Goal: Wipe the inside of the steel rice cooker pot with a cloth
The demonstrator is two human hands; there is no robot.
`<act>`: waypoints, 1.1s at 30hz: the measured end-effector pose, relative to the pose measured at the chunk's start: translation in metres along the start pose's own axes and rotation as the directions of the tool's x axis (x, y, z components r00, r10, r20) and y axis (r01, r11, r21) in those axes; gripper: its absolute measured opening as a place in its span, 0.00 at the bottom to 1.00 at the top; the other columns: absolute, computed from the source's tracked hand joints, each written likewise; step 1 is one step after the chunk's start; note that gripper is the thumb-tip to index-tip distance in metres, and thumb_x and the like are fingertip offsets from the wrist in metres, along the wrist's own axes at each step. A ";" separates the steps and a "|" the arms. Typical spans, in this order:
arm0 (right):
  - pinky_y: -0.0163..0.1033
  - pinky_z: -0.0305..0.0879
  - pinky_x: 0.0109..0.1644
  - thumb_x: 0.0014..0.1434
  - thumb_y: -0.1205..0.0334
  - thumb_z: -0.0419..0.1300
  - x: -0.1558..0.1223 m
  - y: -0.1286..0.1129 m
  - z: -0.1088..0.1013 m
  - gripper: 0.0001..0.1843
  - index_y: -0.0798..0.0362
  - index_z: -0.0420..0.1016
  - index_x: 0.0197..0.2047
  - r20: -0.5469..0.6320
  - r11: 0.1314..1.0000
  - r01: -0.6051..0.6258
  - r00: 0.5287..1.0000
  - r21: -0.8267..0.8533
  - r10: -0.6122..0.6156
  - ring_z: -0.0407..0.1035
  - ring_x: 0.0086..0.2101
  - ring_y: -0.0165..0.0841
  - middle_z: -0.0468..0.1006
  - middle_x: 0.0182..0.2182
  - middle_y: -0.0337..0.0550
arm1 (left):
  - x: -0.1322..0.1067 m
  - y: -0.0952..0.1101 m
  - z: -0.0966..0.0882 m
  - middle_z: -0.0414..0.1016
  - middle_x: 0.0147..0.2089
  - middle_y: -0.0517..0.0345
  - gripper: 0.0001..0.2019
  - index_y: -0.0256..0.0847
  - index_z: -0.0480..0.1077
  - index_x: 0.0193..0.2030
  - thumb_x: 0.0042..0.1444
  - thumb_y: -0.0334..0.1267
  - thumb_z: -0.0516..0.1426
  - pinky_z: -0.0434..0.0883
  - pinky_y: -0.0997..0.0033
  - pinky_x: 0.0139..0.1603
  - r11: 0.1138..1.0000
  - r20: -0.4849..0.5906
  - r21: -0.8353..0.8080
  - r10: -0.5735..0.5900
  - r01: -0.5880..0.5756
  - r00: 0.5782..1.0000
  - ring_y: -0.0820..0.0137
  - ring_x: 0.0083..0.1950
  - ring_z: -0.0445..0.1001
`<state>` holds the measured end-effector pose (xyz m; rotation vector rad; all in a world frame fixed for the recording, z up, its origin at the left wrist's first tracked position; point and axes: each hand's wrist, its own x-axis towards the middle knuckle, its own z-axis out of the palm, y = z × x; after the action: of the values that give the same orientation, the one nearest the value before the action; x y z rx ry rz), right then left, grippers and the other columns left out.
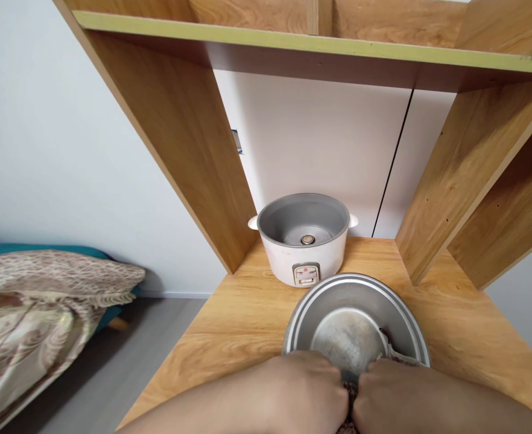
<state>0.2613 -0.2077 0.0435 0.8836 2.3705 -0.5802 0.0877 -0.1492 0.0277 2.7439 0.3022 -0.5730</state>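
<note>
A grey metal rice cooker inner pot (338, 289) rests on the wooden desk, its open mouth facing up toward me. My left hand (313, 386) is closed in a fist over the pot's near side. Close beside it, almost touching, my right hand (390, 392) is closed too. A crumpled cloth (399, 357) with a pale edge sticks out past my right fist, inside the pot. Brown, textured material shows in the gap between the fists and seems to belong to it. Fingertips and the pot's near rim are hidden. Behind the pot stands the white rice cooker body (304, 259), lidless.
Wooden side panels (171, 138) and a shelf (315, 51) with a yellow-green edge frame the desk (212, 325). A white back panel (320, 144) stands behind the cooker. Off to the left is a bed or sofa with a patterned throw (53, 274).
</note>
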 end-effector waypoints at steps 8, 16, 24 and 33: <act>0.41 0.52 0.23 0.75 0.49 0.59 -0.002 0.002 0.005 0.24 0.60 0.91 0.44 -0.029 0.994 -0.024 0.999 0.109 0.028 0.58 0.20 0.31 0.91 0.39 0.54 | 0.002 -0.001 -0.002 0.70 0.17 0.58 0.12 0.42 0.83 0.28 0.57 0.46 0.66 0.59 0.60 0.22 1.000 0.069 -0.012 -0.015 0.015 0.998 0.67 0.15 0.54; 0.41 0.58 0.29 0.74 0.49 0.60 0.000 0.003 0.007 0.25 0.61 0.91 0.45 -0.059 0.989 -0.028 0.998 0.146 0.037 0.79 0.32 0.37 0.91 0.40 0.56 | 0.002 -0.002 -0.001 0.69 0.16 0.58 0.12 0.41 0.81 0.26 0.57 0.45 0.67 0.59 0.61 0.22 0.999 0.050 -0.001 0.033 -0.033 0.998 0.68 0.15 0.54; 0.42 0.53 0.25 0.75 0.51 0.58 -0.007 -0.003 -0.009 0.25 0.61 0.91 0.48 0.012 0.990 -0.044 0.999 0.137 0.043 0.75 0.28 0.35 0.91 0.43 0.57 | 0.003 0.000 -0.003 0.75 0.20 0.55 0.13 0.41 0.84 0.31 0.59 0.47 0.65 0.59 0.60 0.22 1.000 0.094 0.019 -0.009 0.007 0.996 0.67 0.16 0.56; 0.41 0.55 0.24 0.74 0.49 0.58 -0.006 -0.001 -0.002 0.25 0.59 0.91 0.50 0.004 0.975 -0.083 0.996 0.206 0.084 0.76 0.29 0.37 0.91 0.44 0.56 | 0.003 -0.005 0.003 0.70 0.17 0.58 0.13 0.43 0.81 0.27 0.58 0.47 0.66 0.58 0.61 0.21 0.999 0.048 -0.036 0.011 -0.010 0.999 0.67 0.15 0.54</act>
<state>0.2642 -0.2099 0.0485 1.0701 2.2934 -0.8005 0.0883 -0.1453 0.0227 2.6915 0.2835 -0.6234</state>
